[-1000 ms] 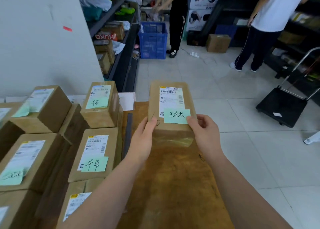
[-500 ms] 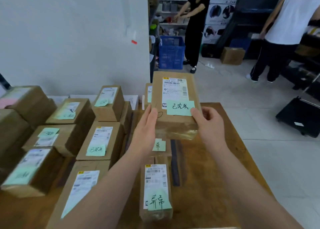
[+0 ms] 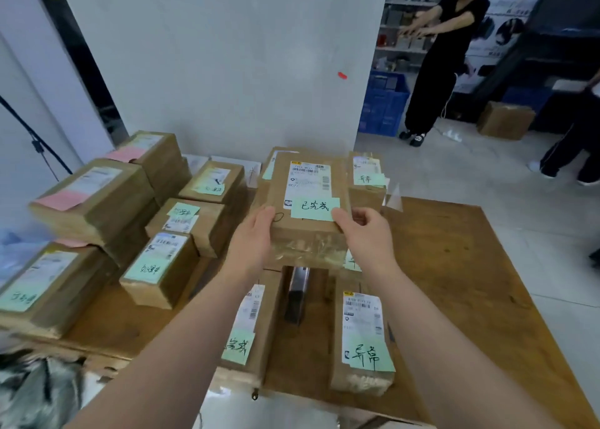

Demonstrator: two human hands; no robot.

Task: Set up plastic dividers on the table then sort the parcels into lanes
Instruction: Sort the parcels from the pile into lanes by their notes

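Note:
A brown cardboard parcel [image 3: 308,234] with a white shipping label and a green sticky note is held in the air above the wooden table [image 3: 454,266]. My left hand [image 3: 251,243] grips its left near corner and my right hand [image 3: 367,234] grips its right near corner. Below it a dark divider strip [image 3: 297,295] lies between two parcels, one with a green note on the left [image 3: 256,328] and one on the right [image 3: 363,341]. A clear plastic divider [image 3: 394,196] stands near the far right parcel [image 3: 367,182].
Several labelled parcels are stacked on the table's left side [image 3: 162,269], some with pink notes [image 3: 91,195]. A white wall [image 3: 227,55] stands behind the table. Two people [image 3: 435,65] work by shelves and a blue crate [image 3: 383,104] on the tiled floor.
My view has swung left and down across the table. The parcel stays held in both hands and now hangs over the lanes with the dark divider.

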